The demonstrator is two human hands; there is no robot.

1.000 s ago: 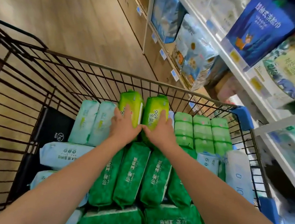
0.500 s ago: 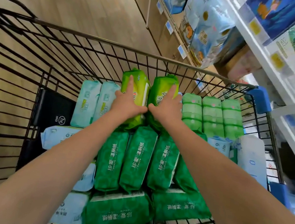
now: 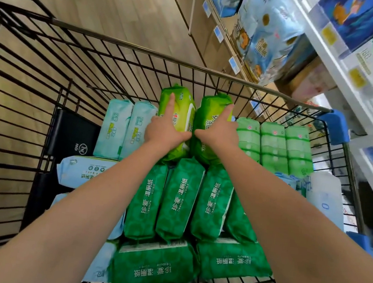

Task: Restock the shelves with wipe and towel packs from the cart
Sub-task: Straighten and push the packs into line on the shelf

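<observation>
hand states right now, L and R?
Left hand: grips the left lime-green pack, index finger straight along its top.
Right hand: grips the right lime-green pack, index finger likewise.

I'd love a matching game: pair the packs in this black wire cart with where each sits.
Things:
1 lime-green plastic wipe packs
2 dark green plastic packs
3 pale aqua upright packs
4 light green banded packs

Places:
A right of the right hand
B gripped by both hands
C left of the left hand
D between the forearms

Pairs: 1-B, 2-D, 3-C, 4-A
</observation>
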